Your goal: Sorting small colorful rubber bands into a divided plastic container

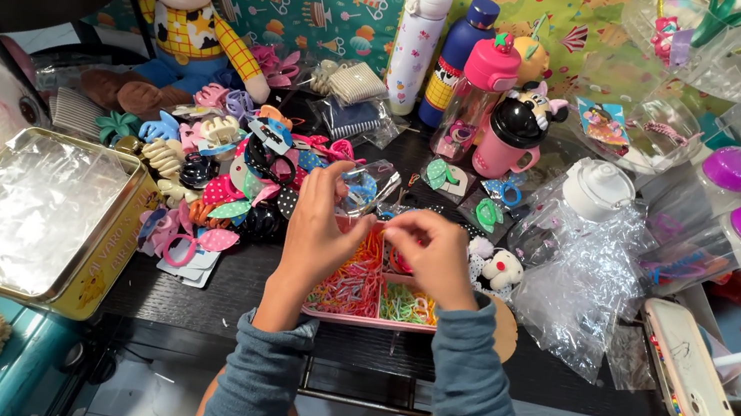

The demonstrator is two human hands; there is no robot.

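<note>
Over pink plastic tray (322, 310), both hands' grip (431, 257) pinched on thin elastic bands (355, 282).

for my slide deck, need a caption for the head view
Both hands, left hand and right hand, pick through colourful elastic bands in a pink tray.

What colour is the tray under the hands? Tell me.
Pink tray, full of multicoloured elastic bands; the head view shows it.

On the dark table (201, 305), a compartmented tray of thin elastic bands (373, 292) lay near centre; a lidded rectangular tin (34, 215) sat left, drink bottles (462, 62) far behind (hair clips (224, 172) between), a phone (688, 364) right.
</note>
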